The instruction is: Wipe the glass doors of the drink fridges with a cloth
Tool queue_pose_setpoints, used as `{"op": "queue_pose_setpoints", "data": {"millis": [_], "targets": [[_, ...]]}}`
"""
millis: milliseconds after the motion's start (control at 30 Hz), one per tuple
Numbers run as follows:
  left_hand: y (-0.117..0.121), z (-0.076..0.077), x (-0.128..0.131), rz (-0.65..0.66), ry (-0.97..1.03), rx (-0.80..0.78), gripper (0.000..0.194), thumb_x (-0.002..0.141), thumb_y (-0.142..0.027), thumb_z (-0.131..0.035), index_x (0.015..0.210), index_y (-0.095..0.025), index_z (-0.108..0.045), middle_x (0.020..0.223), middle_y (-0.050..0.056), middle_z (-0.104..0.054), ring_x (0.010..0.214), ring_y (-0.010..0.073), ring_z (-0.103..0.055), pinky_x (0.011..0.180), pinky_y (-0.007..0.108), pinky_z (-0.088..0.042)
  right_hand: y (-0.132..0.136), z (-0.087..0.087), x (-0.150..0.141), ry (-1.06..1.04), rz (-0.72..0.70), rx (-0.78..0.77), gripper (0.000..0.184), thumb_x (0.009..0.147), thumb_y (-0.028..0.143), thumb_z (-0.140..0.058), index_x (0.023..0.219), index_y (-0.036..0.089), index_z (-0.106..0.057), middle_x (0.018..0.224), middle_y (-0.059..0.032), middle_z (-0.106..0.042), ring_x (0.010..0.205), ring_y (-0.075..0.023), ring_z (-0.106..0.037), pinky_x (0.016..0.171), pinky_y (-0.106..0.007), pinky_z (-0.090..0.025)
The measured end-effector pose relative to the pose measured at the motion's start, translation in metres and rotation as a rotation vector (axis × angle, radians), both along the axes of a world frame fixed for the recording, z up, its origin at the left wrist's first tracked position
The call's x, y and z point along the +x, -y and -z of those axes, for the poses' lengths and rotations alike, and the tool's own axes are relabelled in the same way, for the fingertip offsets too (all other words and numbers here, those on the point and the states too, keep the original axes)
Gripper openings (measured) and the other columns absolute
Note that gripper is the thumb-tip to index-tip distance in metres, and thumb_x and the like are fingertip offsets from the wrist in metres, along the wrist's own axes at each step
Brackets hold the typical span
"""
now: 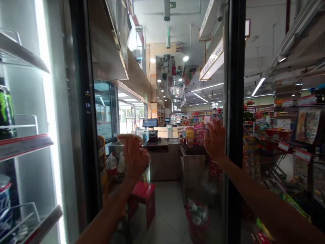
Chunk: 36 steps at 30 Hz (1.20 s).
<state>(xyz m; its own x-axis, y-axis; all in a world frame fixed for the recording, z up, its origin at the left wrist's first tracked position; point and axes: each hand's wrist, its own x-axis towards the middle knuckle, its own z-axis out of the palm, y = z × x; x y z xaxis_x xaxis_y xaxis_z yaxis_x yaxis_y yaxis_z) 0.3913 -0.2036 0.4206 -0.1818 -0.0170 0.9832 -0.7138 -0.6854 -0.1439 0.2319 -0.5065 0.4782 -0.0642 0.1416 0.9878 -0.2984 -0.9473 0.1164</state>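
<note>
A framed glass door [167, 166] stands right in front of me. Against its left part, my left hand [135, 156] is raised, closed over a pale folded cloth [128, 136] that shows above the fingers; motion blurs it somewhat. My right hand [215, 140] is up by the door's right side, fingers stretched and holding nothing. It is nearest the dark door frame [234, 101] and appears to rest on the glass.
Lit cooler shelves [25, 145] with drink cans [6, 113] stand close on the left. Beyond the glass are a checkout counter [162, 162], a red stool [143, 191] and a red bin [198, 220]. Hanging goods [307, 125] line the right.
</note>
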Motion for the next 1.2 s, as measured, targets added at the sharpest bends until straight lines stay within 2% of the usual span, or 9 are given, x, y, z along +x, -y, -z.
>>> {"op": "queue_pose_setpoints", "data": {"millis": [167,233,433,500,633,733,933,1100,1200], "targets": [[0.052,0.036,-0.035,0.043,0.329,0.776,0.046,0.084,-0.028,-0.045,0.129,-0.021,-0.044,0.144,0.0,-0.035,0.136,0.0177,-0.024,0.112,0.034,-0.023,0.004,0.001,-0.002,-0.016,-0.035,-0.024,0.05,0.086,0.025,-0.039,0.135,0.02,-0.034,0.145,-0.0102,-0.033,0.138,-0.0224,-0.02,0.109,-0.048,-0.021],[0.03,0.019,-0.02,0.013,0.259,0.643,0.045,0.084,-0.026,-0.044,0.128,-0.021,-0.045,0.141,0.003,-0.04,0.134,0.0192,-0.029,0.111,0.037,-0.025,0.003,0.002,-0.003,-0.028,-0.041,-0.014,0.05,0.086,0.023,-0.038,0.136,0.021,-0.034,0.145,-0.0098,-0.033,0.138,-0.0221,-0.019,0.109,-0.048,-0.021],[-0.057,-0.059,0.044,-0.056,-0.189,-0.361,0.051,0.087,-0.024,-0.038,0.133,-0.003,-0.035,0.141,0.024,-0.03,0.133,0.0331,-0.027,0.104,0.055,-0.028,-0.001,0.002,-0.001,-0.02,-0.047,0.01,0.052,0.085,0.023,-0.037,0.137,0.021,-0.032,0.145,-0.0102,-0.032,0.138,-0.0233,-0.02,0.109,-0.05,-0.023],[-0.041,-0.054,0.034,-0.04,-0.162,-0.267,0.051,0.087,-0.023,-0.038,0.133,-0.002,-0.036,0.14,0.024,-0.032,0.134,0.0323,-0.025,0.105,0.054,-0.028,-0.001,0.002,0.0,-0.012,-0.048,0.006,0.053,0.085,0.023,-0.038,0.138,0.021,-0.032,0.146,-0.0098,-0.032,0.137,-0.0235,-0.021,0.109,-0.05,-0.023],[0.033,-0.021,-0.018,0.021,0.154,0.44,0.052,0.083,-0.024,-0.042,0.135,-0.016,-0.037,0.141,0.009,-0.038,0.135,0.0228,-0.026,0.108,0.041,-0.029,0.002,0.003,0.001,-0.002,-0.063,-0.012,0.053,0.085,0.023,-0.039,0.137,0.021,-0.032,0.145,-0.0097,-0.033,0.137,-0.0237,-0.022,0.108,-0.05,-0.024],[0.057,-0.027,-0.037,0.016,0.353,0.806,0.053,0.084,-0.031,-0.044,0.135,-0.02,-0.037,0.143,0.003,-0.035,0.136,0.0201,-0.025,0.111,0.037,-0.024,0.003,0.003,0.001,-0.008,-0.069,-0.017,0.052,0.085,0.023,-0.039,0.137,0.021,-0.033,0.145,-0.0103,-0.033,0.137,-0.024,-0.022,0.109,-0.05,-0.024],[0.038,-0.112,-0.014,0.041,0.049,0.01,0.05,0.087,-0.023,-0.039,0.133,-0.006,-0.036,0.142,0.017,-0.033,0.136,0.0263,-0.021,0.109,0.045,-0.025,0.004,0.002,0.002,-0.024,-0.107,0.027,0.052,0.086,0.024,-0.035,0.138,0.021,-0.031,0.145,-0.0099,-0.032,0.138,-0.0234,-0.019,0.109,-0.052,-0.023],[0.093,-0.101,-0.041,0.203,0.198,0.491,0.049,0.085,-0.019,-0.041,0.133,-0.016,-0.037,0.139,0.009,-0.041,0.134,0.0212,-0.029,0.109,0.041,-0.028,-0.001,0.003,-0.002,-0.081,-0.133,0.076,0.055,0.087,0.029,-0.034,0.14,0.022,-0.025,0.147,-0.0096,-0.028,0.139,-0.0236,-0.015,0.11,-0.053,-0.021],[0.115,-0.085,-0.054,0.31,0.201,0.523,0.056,0.086,-0.02,-0.04,0.139,-0.014,-0.025,0.138,0.012,-0.042,0.132,0.0193,-0.032,0.108,0.038,-0.033,-0.027,-0.001,-0.001,-0.159,-0.281,-0.045,0.056,0.087,0.027,-0.032,0.142,0.021,-0.02,0.148,-0.0092,-0.024,0.139,-0.0204,-0.017,0.11,-0.047,-0.025]]}}
